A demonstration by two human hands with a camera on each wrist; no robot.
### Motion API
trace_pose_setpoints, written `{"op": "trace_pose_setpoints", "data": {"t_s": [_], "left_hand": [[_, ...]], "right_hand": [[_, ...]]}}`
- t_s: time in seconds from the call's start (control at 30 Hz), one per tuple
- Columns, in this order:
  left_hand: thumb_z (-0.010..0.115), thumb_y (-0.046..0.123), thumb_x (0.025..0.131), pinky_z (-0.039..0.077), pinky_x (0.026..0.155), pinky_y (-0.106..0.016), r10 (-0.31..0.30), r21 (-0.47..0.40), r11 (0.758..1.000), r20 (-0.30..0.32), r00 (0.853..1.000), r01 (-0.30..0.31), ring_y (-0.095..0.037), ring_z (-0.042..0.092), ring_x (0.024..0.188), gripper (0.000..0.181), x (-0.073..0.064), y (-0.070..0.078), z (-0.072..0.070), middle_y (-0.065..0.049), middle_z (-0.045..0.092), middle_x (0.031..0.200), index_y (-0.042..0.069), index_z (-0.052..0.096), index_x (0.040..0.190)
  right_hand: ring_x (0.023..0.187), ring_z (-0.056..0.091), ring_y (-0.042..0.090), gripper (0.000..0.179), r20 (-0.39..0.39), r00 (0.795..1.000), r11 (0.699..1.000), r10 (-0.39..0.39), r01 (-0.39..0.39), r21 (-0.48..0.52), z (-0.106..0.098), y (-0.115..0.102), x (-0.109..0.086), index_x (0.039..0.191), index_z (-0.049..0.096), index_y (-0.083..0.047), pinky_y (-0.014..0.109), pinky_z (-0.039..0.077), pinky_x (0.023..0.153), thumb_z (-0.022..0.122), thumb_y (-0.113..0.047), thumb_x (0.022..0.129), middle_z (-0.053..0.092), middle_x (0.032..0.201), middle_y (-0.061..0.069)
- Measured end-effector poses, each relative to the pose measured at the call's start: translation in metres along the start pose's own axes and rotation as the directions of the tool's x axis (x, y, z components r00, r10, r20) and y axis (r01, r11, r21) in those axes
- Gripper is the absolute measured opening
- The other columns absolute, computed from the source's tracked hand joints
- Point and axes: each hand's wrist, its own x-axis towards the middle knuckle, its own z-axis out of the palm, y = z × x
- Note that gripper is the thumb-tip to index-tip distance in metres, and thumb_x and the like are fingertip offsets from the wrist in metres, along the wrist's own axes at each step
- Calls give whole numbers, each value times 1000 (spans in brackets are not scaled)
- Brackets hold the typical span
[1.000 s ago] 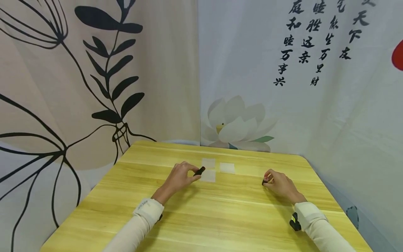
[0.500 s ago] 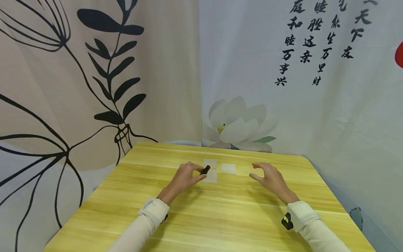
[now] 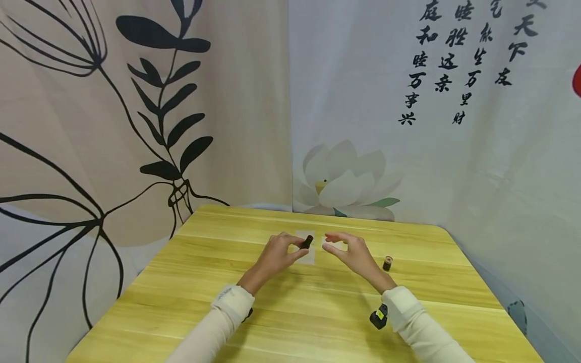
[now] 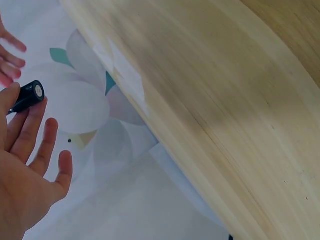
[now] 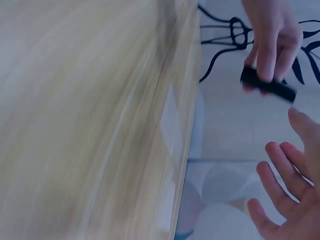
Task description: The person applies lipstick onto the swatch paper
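My left hand (image 3: 275, 257) pinches a small black tube (image 3: 306, 242) between thumb and fingers, tilted and raised above the table. In the left wrist view, the tube (image 4: 31, 96) shows a pale round label on its near end. Facing it, my right hand (image 3: 351, 252) holds nothing; its thumb and fingers are spread apart. In the right wrist view, the right thumb (image 5: 302, 122) is close to the end of the tube (image 5: 270, 86). A short black cylinder (image 3: 387, 263) with a coppery top stands upright on the table, right of my right hand.
Pale square patches (image 3: 306, 257) lie on the yellow wood-grain table (image 3: 317, 322) beneath and behind the hands. Printed cloth curtains (image 3: 245, 126) hang right behind the table's far edge.
My right hand has let go of the short cylinder, leaving it on the table, and has moved left toward the tube. My left hand has shifted slightly right, still pinching the tube.
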Motion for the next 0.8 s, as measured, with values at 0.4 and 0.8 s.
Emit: {"op": "trace_pose_setpoints", "data": {"t_s": [0.4, 0.8], "left_hand": [[75, 36, 96, 46, 98, -50, 51, 17, 999, -15, 999, -51, -17, 65, 102, 29, 1, 9, 6, 8, 78, 107, 19, 80, 120], [71, 30, 102, 42, 105, -53, 49, -46, 998, 34, 998, -48, -17, 63, 114, 31, -3, 8, 5, 5, 76, 114, 18, 73, 130]], "right_hand": [[103, 74, 26, 29, -14, 999, 986, 43, -41, 162, 27, -27, 6, 118, 78, -8, 56, 54, 96, 77, -26, 96, 79, 109, 6], [104, 74, 28, 22, -35, 999, 984, 39, -32, 175, 25, -31, 7, 115, 78, -12, 53, 56, 95, 74, -26, 99, 78, 110, 5]]}}
